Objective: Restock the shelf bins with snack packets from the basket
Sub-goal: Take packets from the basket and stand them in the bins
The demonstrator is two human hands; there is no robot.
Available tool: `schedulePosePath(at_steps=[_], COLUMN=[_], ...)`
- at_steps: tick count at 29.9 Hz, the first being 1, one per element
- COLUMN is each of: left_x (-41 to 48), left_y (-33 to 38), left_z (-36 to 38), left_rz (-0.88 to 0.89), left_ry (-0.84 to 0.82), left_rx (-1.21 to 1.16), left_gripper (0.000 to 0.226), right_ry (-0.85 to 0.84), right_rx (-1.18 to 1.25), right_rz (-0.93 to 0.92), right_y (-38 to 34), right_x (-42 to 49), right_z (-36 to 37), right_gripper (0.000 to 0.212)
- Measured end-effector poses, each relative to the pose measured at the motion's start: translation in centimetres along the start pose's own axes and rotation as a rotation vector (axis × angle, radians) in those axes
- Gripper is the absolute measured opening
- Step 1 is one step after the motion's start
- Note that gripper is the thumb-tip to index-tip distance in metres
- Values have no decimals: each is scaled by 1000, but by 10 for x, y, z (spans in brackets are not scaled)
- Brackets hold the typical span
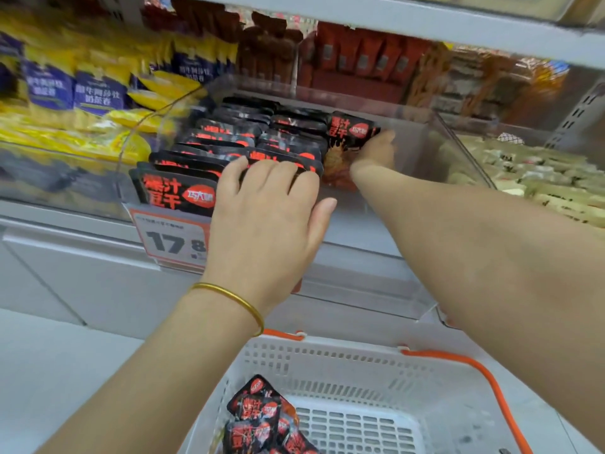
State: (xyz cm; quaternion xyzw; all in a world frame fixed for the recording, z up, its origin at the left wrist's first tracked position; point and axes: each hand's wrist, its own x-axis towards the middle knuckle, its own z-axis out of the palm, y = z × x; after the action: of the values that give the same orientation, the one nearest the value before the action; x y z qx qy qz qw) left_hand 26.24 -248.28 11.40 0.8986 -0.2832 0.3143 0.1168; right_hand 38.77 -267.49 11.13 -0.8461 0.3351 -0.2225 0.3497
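Head view: right hand (375, 152) sets a packet into the clear plastic shelf bin (422, 139).
Right fingers pinch a black-and-red foil snack packet (350, 134) upright at the bin's right side; left hand (268, 204) rests spread fingers on the packed rows at the bin's front. More packets (258, 417) lie in the white slotted basket (360, 362) below the bin. Packets look light, limp and slippery; best pinched by an edge seam.
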Motion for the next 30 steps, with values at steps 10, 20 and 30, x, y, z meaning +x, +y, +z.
schedulePosePath(at_steps=[10,20,30], left_x=[-25,-120,-154], left_y=[26,81,96], left_z=[-27,6,46], left_rz=[107,238,215], left_ry=[271,-378,-773], left_rx=[-93,-200,-113], left_gripper=[26,31,44], right_ry=[-110,-1002,-1241], right_rx=[286,-303,-677], right_rz=[-218,-48,-91], right_y=[-18,189,372], right_x=[-89,-210,-271], right_z=[-101,-108,0], right_gripper=[28,9,41])
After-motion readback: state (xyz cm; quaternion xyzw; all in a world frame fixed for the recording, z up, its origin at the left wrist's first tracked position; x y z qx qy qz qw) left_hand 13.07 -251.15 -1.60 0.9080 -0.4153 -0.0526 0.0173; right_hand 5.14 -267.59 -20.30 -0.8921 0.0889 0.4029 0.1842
